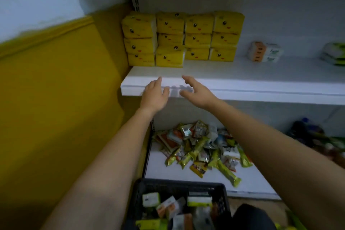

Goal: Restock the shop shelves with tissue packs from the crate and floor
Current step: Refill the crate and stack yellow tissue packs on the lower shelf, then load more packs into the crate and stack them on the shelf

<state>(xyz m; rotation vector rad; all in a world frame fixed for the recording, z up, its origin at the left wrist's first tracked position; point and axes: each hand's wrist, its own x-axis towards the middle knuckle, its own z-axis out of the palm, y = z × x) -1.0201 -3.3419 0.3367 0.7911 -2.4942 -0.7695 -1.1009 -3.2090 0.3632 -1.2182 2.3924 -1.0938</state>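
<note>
Yellow tissue packs (pixel 183 37) with cartoon faces stand stacked three high at the left end of a white shelf (pixel 242 84). My left hand (pixel 155 95) and my right hand (pixel 196 90) hover side by side at the shelf's front edge, just below the stack. Both have relaxed, spread fingers and hold nothing. A black crate (pixel 179 186) sits at the bottom of the view and holds several small tissue packs (pixel 151 200) in green, white and orange wrappers.
An orange-and-white pack (pixel 265 51) and green packs (pixel 334 54) lie further right on the same shelf. On the lower shelf lies a loose pile of snack sachets (pixel 201 147). A yellow wall (pixel 56 99) closes off the left side.
</note>
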